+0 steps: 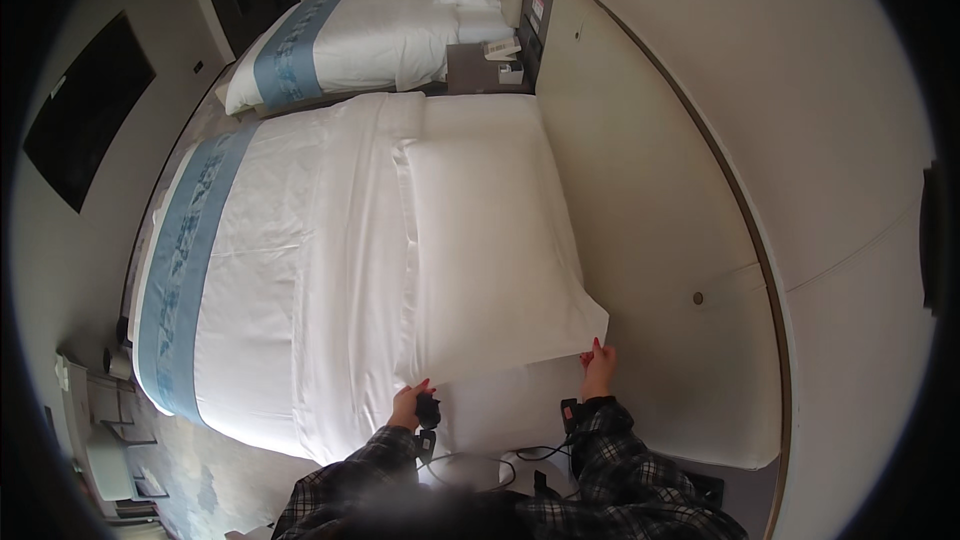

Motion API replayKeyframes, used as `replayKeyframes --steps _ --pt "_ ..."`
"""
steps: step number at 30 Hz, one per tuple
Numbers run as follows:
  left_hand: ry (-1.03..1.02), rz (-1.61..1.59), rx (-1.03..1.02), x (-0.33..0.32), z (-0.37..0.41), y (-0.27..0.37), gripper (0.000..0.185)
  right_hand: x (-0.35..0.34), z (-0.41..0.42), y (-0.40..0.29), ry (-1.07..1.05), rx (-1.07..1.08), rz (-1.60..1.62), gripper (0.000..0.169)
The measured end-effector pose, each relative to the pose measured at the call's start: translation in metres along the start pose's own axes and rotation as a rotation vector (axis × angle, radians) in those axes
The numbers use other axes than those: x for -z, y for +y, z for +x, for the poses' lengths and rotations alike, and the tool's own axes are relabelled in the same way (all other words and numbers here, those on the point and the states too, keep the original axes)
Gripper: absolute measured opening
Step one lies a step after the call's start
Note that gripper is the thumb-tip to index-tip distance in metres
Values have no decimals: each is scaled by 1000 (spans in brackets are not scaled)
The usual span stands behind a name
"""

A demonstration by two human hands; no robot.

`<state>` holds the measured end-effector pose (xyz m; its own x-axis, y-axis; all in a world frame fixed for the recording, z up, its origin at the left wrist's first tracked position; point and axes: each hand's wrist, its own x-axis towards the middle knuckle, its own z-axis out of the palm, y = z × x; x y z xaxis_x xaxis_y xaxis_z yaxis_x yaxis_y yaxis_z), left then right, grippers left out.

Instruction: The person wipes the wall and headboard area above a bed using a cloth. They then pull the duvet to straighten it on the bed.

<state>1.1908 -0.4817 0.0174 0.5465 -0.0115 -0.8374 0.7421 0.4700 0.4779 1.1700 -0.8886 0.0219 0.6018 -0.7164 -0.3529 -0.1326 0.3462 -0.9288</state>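
Note:
A white pillow in its pillowcase (pixel 487 240) lies across the head of the near bed. My left hand (pixel 409 405) pinches the pillowcase's near corner on the side toward the duvet. At the corner beside the headboard, my right hand (pixel 598 367) grips the fabric, drawing it up into a point. Both hands are at the pillow's near edge, with the white bed sheet (pixel 502 397) showing below it. The folded-back white duvet (pixel 360 240) lies left of the pillow and partly under its flanged edge.
A padded cream headboard (pixel 637 225) rises along the right. Across the bed's foot runs a blue bed runner (pixel 191 262). A nightstand (pixel 469 67) stands between this bed and a second made bed (pixel 375 30). Black cables (pixel 502 465) hang near my wrists. A chair (pixel 109 461) stands lower left.

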Motion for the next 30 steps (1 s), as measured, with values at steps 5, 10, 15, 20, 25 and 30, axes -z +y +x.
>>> replayKeyframes --steps 5,10,15,20,25,30 --pt "-94 144 -50 1 -4 -6 12 80 67 63 -96 -6 -174 18" --pt "14 91 -77 98 -35 -63 19 80 2 99 -312 -480 -221 24" --pt "13 349 -128 180 -33 -108 32 133 25 192 -735 -60 -840 21" --pt "359 1328 -446 252 -67 -122 25 92 -21 119 -506 -611 -808 18" --pt "506 1066 -257 239 -109 -77 26 120 -14 141 -659 -506 -746 14" --pt "598 1242 -201 225 -122 -33 29 83 -38 151 -822 -87 -826 22"
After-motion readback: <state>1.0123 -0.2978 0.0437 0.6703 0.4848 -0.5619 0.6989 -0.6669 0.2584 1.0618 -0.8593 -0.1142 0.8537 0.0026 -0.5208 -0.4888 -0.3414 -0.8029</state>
